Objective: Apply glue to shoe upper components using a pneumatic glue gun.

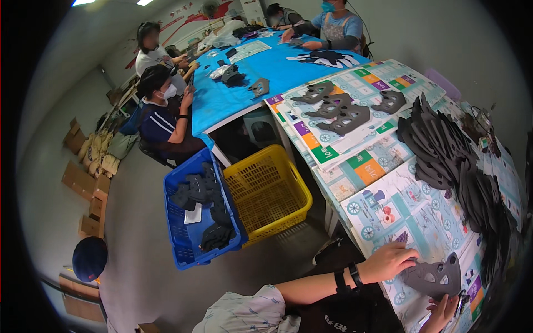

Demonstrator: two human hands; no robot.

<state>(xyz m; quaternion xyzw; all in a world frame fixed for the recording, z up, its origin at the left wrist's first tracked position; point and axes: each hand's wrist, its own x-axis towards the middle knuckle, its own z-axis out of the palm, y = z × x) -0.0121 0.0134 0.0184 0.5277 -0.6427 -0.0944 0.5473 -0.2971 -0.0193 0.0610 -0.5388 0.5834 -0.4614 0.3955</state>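
A dark grey foam cut-out piece with several holes lies over the patterned tabletop at the lower right. My left hand, with dark bands on its wrist, has its fingertips pinched together at the piece's left end. From the bottom edge my right hand grips the piece's lower edge between thumb and fingers. A small dark object shows beside those fingers; its kind is unclear. Just beyond, a long overlapping heap of similar grey pieces runs along the table's right side.
Several grey cut-outs lie on patterned boards further up. Left of the table stand a blue crate of dark pieces and a yellow crate. People sit around a blue-covered table. Cardboard boxes line the left wall.
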